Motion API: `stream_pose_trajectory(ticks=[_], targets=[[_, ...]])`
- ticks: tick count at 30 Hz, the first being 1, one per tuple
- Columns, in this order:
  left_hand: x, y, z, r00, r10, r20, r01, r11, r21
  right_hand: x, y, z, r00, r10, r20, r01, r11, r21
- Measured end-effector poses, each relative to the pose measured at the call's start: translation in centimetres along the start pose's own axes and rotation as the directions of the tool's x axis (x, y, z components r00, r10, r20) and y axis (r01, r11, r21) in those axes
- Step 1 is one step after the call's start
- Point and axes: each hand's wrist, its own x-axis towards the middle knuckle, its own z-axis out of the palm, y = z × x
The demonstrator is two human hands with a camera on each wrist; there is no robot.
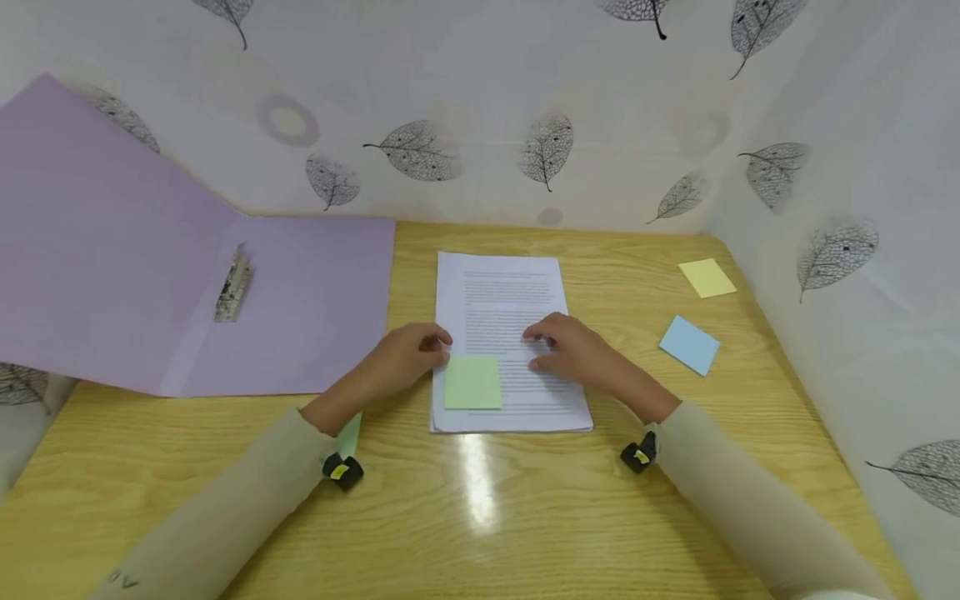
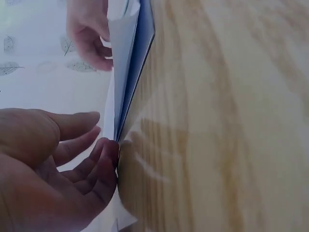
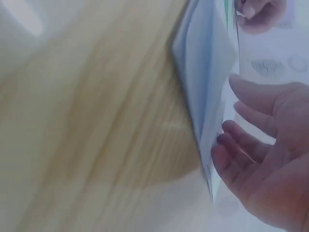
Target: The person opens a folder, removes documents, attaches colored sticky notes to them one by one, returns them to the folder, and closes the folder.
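A stack of printed paper sheets [image 1: 510,333] lies on the wooden table, its near edges slightly fanned. On its lower left part sits a light green sticky note [image 1: 472,383]. My left hand [image 1: 408,354] is at the stack's left edge; in the left wrist view its fingertips [image 2: 110,150] touch that edge, with the thumb held apart. Over the right side of the sheets is my right hand [image 1: 573,350], loosely bent. The right wrist view shows its lower fingers [image 3: 231,150] against the stack's edge and the thumb off it. Neither hand grips anything.
An open purple folder [image 1: 315,308] with a metal clip [image 1: 234,285] stands at the left, its cover leaning on the leaf-patterned wall cloth [image 1: 480,100]. Yellow [image 1: 707,277] and blue sticky notes [image 1: 690,345] lie at the right. Something green [image 1: 349,435] shows partly under the left wrist.
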Motion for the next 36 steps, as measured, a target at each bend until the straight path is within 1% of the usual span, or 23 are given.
stream_pose_trajectory(ticks=[2, 4, 5, 7, 9, 12, 16, 18, 19, 22, 23, 25, 26, 29, 31, 33, 34, 36], targets=[[0.1, 0.1, -0.3, 1.0, 0.026, -0.008, -0.026, 1.0, -0.003, -0.7, 0.7, -0.4, 0.998, -0.055, 0.013, 0.055, 0.997, -0.056], [0.2, 0.2, -0.6, 0.998, 0.055, -0.019, -0.055, 0.998, 0.024, -1.3, 1.2, -0.6, 0.995, -0.083, 0.046, 0.088, 0.991, -0.101], [0.3, 0.3, -0.7, 0.998, 0.067, -0.022, -0.066, 0.997, 0.041, -1.5, 1.4, -0.7, 0.993, -0.095, 0.067, 0.102, 0.989, -0.104], [0.5, 0.3, -1.0, 0.997, 0.082, -0.016, -0.08, 0.993, 0.083, -1.8, 1.4, -0.8, 0.989, -0.105, 0.103, 0.113, 0.99, -0.078], [0.6, 0.2, -1.2, 0.996, 0.084, 0.001, -0.084, 0.988, 0.131, -1.9, 1.3, -0.7, 0.987, -0.111, 0.117, 0.119, 0.991, -0.061], [0.8, -0.1, -1.2, 0.997, 0.069, 0.027, -0.073, 0.98, 0.183, -2.0, 1.1, -0.6, 0.988, -0.112, 0.11, 0.118, 0.992, -0.046], [1.0, -0.4, -0.9, 0.998, 0.051, 0.032, -0.057, 0.976, 0.211, -2.2, 1.2, -0.7, 0.989, -0.108, 0.097, 0.113, 0.992, -0.052], [1.0, -0.5, -0.8, 0.998, 0.047, 0.035, -0.053, 0.975, 0.215, -2.4, 1.5, -1.0, 0.993, -0.091, 0.075, 0.095, 0.995, -0.04], [1.0, -0.5, -0.7, 0.998, 0.047, 0.037, -0.054, 0.975, 0.216, -2.5, 1.9, -1.4, 0.995, -0.083, 0.048, 0.084, 0.996, -0.034], [1.1, -0.3, -0.6, 0.998, 0.041, 0.044, -0.05, 0.975, 0.217, -2.8, 3.6, -3.5, 0.998, -0.025, -0.05, 0.025, 1.0, -0.007], [1.0, -0.2, -0.7, 0.998, 0.038, 0.045, -0.047, 0.975, 0.217, -2.9, 4.4, -4.4, 0.996, 0.017, -0.082, -0.016, 1.0, 0.013], [0.9, -0.1, -0.8, 0.998, 0.04, 0.044, -0.049, 0.975, 0.219, -3.0, 6.3, -6.5, 0.986, 0.089, -0.14, -0.084, 0.995, 0.044], [0.9, -0.1, -0.8, 0.998, 0.043, 0.043, -0.051, 0.975, 0.217, -3.1, 7.5, -7.4, 0.979, 0.135, -0.152, -0.126, 0.99, 0.064], [0.7, -0.2, -0.9, 0.998, 0.051, 0.041, -0.059, 0.977, 0.206, -3.4, 11.5, -9.7, 0.949, 0.258, -0.18, -0.24, 0.964, 0.119], [0.7, -0.3, -0.9, 0.997, 0.06, 0.042, -0.067, 0.978, 0.198, -3.7, 14.5, -10.8, 0.928, 0.32, -0.193, -0.3, 0.945, 0.127], [0.7, -0.4, -0.9, 0.997, 0.059, 0.042, -0.066, 0.98, 0.189, -4.1, 17.2, -11.6, 0.901, 0.387, -0.194, -0.368, 0.921, 0.128], [0.7, -0.4, -0.8, 0.997, 0.064, 0.043, -0.071, 0.979, 0.19, -4.4, 18.2, -12.0, 0.887, 0.423, -0.188, -0.405, 0.905, 0.128], [0.7, -0.4, -0.8, 0.997, 0.065, 0.044, -0.072, 0.979, 0.19, -4.9, 20.1, -12.5, 0.864, 0.478, -0.159, -0.46, 0.877, 0.139]])
